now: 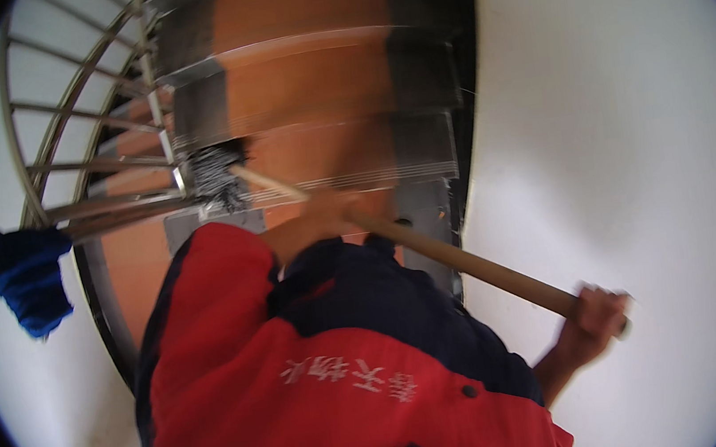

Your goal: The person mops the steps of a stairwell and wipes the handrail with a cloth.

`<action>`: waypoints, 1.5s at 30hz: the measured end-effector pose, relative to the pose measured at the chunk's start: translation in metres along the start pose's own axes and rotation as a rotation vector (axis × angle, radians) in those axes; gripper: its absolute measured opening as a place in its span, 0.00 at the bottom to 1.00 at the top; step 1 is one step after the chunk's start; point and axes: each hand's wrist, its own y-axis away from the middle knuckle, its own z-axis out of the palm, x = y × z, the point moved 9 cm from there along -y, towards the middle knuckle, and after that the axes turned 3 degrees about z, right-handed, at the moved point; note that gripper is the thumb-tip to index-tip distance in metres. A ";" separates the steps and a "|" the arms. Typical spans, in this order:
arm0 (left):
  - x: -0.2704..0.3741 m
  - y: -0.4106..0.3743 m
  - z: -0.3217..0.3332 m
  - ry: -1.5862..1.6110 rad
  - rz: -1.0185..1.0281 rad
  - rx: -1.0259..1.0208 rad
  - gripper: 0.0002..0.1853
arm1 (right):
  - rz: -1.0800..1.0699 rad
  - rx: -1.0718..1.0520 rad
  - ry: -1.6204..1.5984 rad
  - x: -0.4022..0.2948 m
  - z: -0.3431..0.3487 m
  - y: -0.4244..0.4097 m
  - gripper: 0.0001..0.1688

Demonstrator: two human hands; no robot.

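Observation:
A mop with a long wooden handle (pixel 484 267) slants across the view in front of my jacket. My right hand (pixel 597 313) is closed around its top end, out to the right near the white wall. Lower on the shaft, my left hand (pixel 326 212) grips it and looks blurred. The dark grey string mop head (pixel 218 173) rests at the left end of a stair step (pixel 316 155), beside the foot of the metal railing. The step is orange-brown in the middle with dark grey bands at both sides.
More steps (pixel 298 6) rise ahead. A metal stair railing (pixel 93 165) bounds the left side, with a dark blue cloth (pixel 30 280) hanging over its end. A white wall (pixel 583 95) runs along the right. Other steps (pixel 131 174) show through the railing.

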 end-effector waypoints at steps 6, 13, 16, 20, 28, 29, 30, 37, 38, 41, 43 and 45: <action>0.034 -0.050 0.025 0.217 -0.145 -0.124 0.08 | -0.181 -0.110 -0.218 -0.066 0.079 -0.005 0.11; -0.021 0.000 -0.022 0.217 -0.146 0.062 0.11 | -0.215 -0.173 -0.244 -0.041 0.130 -0.002 0.10; -0.094 0.063 -0.045 0.122 -0.360 0.220 0.11 | -0.222 -0.078 0.077 0.020 0.165 0.001 0.10; -0.102 0.128 -0.102 -0.138 -0.521 0.615 0.11 | 0.046 -0.372 0.076 0.081 0.205 0.036 0.12; 0.060 0.073 -0.018 0.035 -0.245 0.748 0.07 | -0.017 -0.231 0.050 -0.023 0.086 0.075 0.17; 0.083 0.050 0.008 0.093 -0.176 0.652 0.08 | -0.058 -0.197 0.081 -0.041 0.064 0.088 0.16; 0.107 0.031 0.032 0.141 -0.111 0.547 0.08 | -0.081 -0.141 0.137 -0.062 0.041 0.104 0.17; 0.270 -0.087 0.173 0.399 0.353 -0.088 0.08 | -0.409 -0.386 0.290 -0.175 -0.017 0.178 0.18; 0.290 -0.097 0.194 0.410 0.403 -0.128 0.08 | -0.406 -0.422 0.329 -0.178 -0.010 0.185 0.17; 0.323 -0.110 0.227 0.417 0.439 -0.231 0.09 | -0.467 -0.168 0.485 -0.189 0.005 0.177 0.17; 0.350 -0.098 0.219 0.430 0.371 -0.306 0.10 | -0.511 -0.195 0.337 -0.208 -0.017 0.187 0.07; 0.345 -0.077 0.205 0.428 0.296 -0.289 0.10 | -0.572 -0.017 0.281 -0.220 -0.039 0.200 0.14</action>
